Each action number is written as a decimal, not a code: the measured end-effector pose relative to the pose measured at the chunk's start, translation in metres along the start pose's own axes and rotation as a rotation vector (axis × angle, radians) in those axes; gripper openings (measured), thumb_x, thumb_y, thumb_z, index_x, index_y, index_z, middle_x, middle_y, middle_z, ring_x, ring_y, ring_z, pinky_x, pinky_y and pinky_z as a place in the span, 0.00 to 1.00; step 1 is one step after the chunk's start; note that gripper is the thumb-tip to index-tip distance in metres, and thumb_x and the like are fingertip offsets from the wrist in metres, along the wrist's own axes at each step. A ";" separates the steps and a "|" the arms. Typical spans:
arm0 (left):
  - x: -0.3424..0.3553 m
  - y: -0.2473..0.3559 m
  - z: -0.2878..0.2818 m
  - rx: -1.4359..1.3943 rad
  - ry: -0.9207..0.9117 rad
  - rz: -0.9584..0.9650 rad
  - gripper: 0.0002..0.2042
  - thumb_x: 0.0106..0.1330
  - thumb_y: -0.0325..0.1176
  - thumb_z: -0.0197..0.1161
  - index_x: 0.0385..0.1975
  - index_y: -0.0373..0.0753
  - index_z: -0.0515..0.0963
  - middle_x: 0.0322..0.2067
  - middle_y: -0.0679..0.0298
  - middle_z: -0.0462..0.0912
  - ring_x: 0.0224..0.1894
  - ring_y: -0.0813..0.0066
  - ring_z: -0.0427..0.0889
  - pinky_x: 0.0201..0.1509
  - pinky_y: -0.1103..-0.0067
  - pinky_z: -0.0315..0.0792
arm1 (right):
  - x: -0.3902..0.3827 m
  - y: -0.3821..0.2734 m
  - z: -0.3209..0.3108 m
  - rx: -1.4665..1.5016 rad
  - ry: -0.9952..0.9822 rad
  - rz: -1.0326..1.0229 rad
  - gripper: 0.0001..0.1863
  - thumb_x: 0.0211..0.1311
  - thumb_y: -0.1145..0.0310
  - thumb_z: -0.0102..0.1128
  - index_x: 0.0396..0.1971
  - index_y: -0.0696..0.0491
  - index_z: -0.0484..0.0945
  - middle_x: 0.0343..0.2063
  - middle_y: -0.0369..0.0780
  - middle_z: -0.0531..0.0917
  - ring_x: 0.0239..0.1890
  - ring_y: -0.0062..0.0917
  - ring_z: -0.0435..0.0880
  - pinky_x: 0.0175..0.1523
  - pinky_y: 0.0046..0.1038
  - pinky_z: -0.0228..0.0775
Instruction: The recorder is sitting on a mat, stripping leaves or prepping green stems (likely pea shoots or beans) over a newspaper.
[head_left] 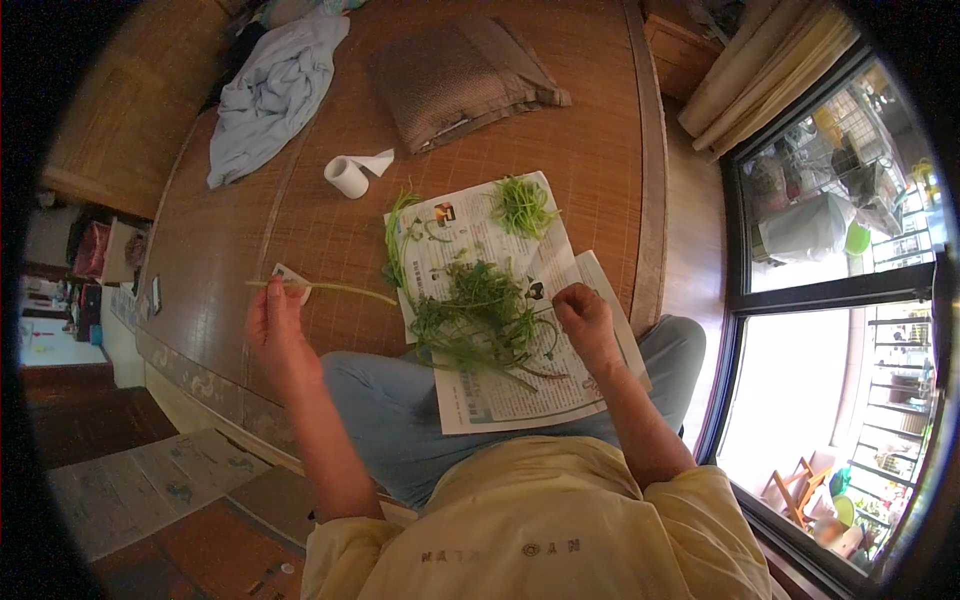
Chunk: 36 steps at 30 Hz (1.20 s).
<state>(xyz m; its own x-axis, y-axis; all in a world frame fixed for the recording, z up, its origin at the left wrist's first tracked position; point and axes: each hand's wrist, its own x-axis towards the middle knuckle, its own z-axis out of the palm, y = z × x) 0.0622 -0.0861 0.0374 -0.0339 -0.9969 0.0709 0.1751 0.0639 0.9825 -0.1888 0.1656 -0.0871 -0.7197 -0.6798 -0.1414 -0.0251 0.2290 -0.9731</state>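
Note:
My left hand (275,325) pinches one long pale green stem (335,289) that runs level across the woven mat, raised to the left of the newspaper. My right hand (585,315) rests with fingers curled on the right side of the newspaper (520,395) spread over my lap, touching thin stems at the edge of a pile of green vegetable sprigs (480,310). A smaller heap of short green pieces (520,205) lies at the paper's far end. Several long stems (395,240) lie along its left edge.
A roll of white tissue (348,175) stands on the mat (300,220) beyond the paper. A brown cushion (460,80) and a crumpled pale blue cloth (270,95) lie farther back. Glass doors (840,290) run along the right. A wooden step (150,480) drops away at the left.

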 end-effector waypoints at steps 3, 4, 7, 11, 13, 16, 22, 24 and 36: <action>-0.007 -0.001 0.003 0.036 0.016 -0.032 0.13 0.65 0.36 0.63 0.41 0.33 0.76 0.37 0.61 0.79 0.42 0.74 0.79 0.54 0.74 0.72 | 0.001 -0.010 0.002 -0.104 -0.025 0.016 0.04 0.59 0.74 0.56 0.31 0.58 0.76 0.22 0.33 0.77 0.25 0.15 0.73 0.31 0.19 0.66; -0.013 -0.001 0.007 0.036 0.016 -0.031 0.13 0.65 0.36 0.63 0.41 0.33 0.76 0.37 0.61 0.79 0.42 0.74 0.79 0.54 0.74 0.72 | 0.000 -0.014 0.004 -0.192 -0.054 0.002 0.05 0.59 0.74 0.57 0.32 0.59 0.76 0.23 0.35 0.78 0.27 0.16 0.75 0.33 0.21 0.68; -0.033 -0.005 0.027 0.110 -0.083 -0.113 0.11 0.64 0.36 0.63 0.37 0.33 0.77 0.35 0.62 0.80 0.40 0.76 0.78 0.50 0.76 0.72 | -0.004 -0.034 0.017 -0.147 -0.100 -0.131 0.05 0.59 0.75 0.57 0.34 0.59 0.76 0.26 0.38 0.80 0.30 0.19 0.77 0.38 0.22 0.70; -0.052 -0.016 0.045 0.072 -0.240 -0.231 0.10 0.64 0.36 0.63 0.33 0.35 0.77 0.31 0.64 0.80 0.37 0.78 0.78 0.46 0.78 0.71 | -0.004 -0.056 0.035 -0.116 -0.180 -0.151 0.06 0.54 0.77 0.58 0.32 0.59 0.75 0.29 0.47 0.79 0.33 0.38 0.80 0.39 0.33 0.72; -0.058 -0.016 0.051 0.006 -0.309 -0.263 0.10 0.64 0.37 0.63 0.32 0.35 0.77 0.30 0.64 0.81 0.36 0.78 0.78 0.45 0.78 0.71 | -0.004 -0.070 0.041 -0.092 -0.162 -0.179 0.06 0.54 0.77 0.58 0.32 0.59 0.75 0.30 0.47 0.79 0.34 0.40 0.80 0.39 0.33 0.72; -0.064 -0.014 0.057 0.028 -0.388 -0.318 0.09 0.65 0.36 0.61 0.33 0.35 0.77 0.28 0.62 0.81 0.33 0.77 0.80 0.43 0.76 0.74 | -0.001 -0.083 0.042 -0.073 -0.141 -0.215 0.06 0.53 0.78 0.57 0.33 0.58 0.75 0.31 0.48 0.79 0.35 0.42 0.80 0.41 0.34 0.72; -0.067 -0.020 0.062 0.021 -0.424 -0.292 0.08 0.66 0.33 0.60 0.33 0.34 0.76 0.27 0.61 0.81 0.29 0.75 0.80 0.37 0.77 0.76 | 0.001 -0.068 0.047 -0.195 -0.185 -0.354 0.09 0.55 0.79 0.55 0.37 0.59 0.76 0.33 0.46 0.80 0.36 0.38 0.80 0.41 0.32 0.72; -0.067 -0.026 0.060 0.028 -0.436 -0.293 0.07 0.65 0.33 0.60 0.33 0.34 0.76 0.27 0.61 0.81 0.29 0.75 0.80 0.36 0.77 0.76 | -0.001 -0.066 0.047 -0.234 -0.201 -0.389 0.09 0.58 0.79 0.54 0.39 0.59 0.76 0.35 0.45 0.80 0.36 0.31 0.81 0.41 0.27 0.72; -0.086 -0.032 0.069 0.105 -0.540 -0.371 0.06 0.64 0.30 0.61 0.33 0.34 0.76 0.29 0.62 0.81 0.32 0.77 0.79 0.39 0.80 0.74 | -0.017 -0.093 0.054 -0.046 -0.417 -0.171 0.10 0.60 0.69 0.62 0.38 0.58 0.78 0.31 0.37 0.79 0.35 0.18 0.77 0.41 0.23 0.71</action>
<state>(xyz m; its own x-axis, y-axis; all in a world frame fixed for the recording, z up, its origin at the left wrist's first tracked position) -0.0084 0.0012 0.0118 -0.5665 -0.7926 -0.2257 -0.0386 -0.2480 0.9680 -0.1371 0.1184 -0.0038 -0.3615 -0.9310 -0.0495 -0.1569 0.1131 -0.9811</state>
